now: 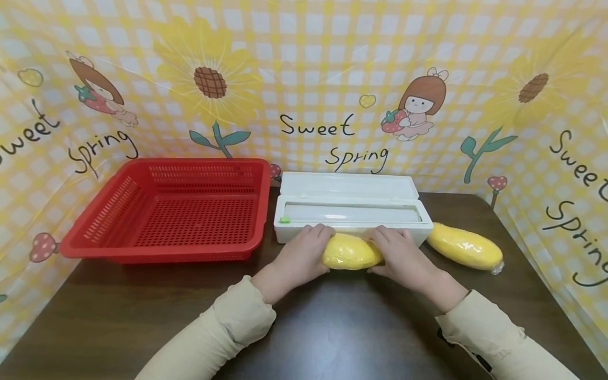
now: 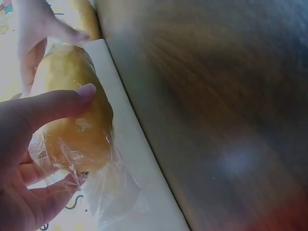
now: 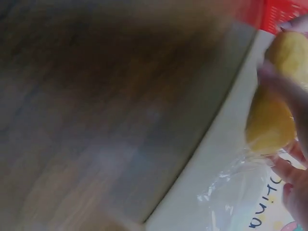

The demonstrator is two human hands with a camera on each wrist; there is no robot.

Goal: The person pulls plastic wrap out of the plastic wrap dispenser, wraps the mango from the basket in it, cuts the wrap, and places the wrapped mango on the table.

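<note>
In the head view, both hands hold one yellow, rounded oblong fruit or vegetable (image 1: 352,252) wrapped in clear cling film, its exact kind unclear. My left hand (image 1: 304,253) grips its left end and my right hand (image 1: 406,258) its right end. Just behind it stands a white cling film dispenser (image 1: 351,232), lid raised, a film roll (image 1: 351,214) inside and a green slider (image 1: 284,219) at its left. The left wrist view has the left thumb (image 2: 62,106) across the yellow piece (image 2: 82,130). Loose film (image 3: 216,197) hangs off it in the right wrist view.
A red perforated plastic basket (image 1: 163,253) stands left of the dispenser. To the right lies a second yellow oblong piece (image 1: 465,247), also film-wrapped. The dark wooden table (image 1: 332,332) backs onto a yellow checked cloth (image 1: 304,79) with printed flowers.
</note>
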